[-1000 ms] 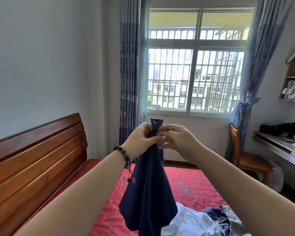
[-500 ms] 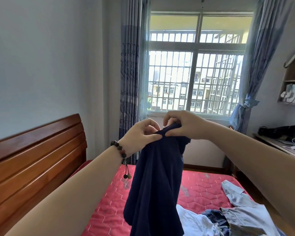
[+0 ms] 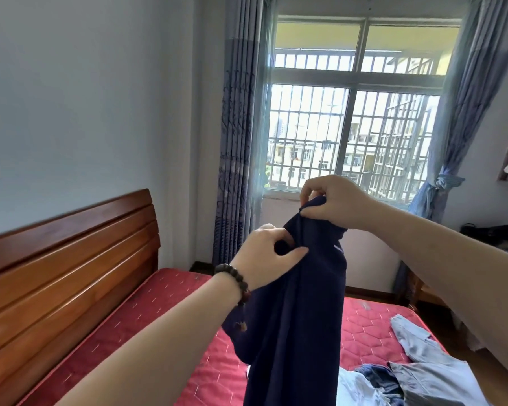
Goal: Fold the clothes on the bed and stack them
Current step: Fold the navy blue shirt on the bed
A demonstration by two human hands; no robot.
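Navy garment (image 3: 299, 303) in both hands' pinch

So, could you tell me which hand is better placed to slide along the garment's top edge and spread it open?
Probably the left hand: it pinches lower, while the right hand holds the garment at its top.

Both hands, left hand (image 3: 266, 254) lower and right hand (image 3: 336, 202) higher, pinch a navy garment (image 3: 299, 317) above the red bed (image 3: 165, 306).
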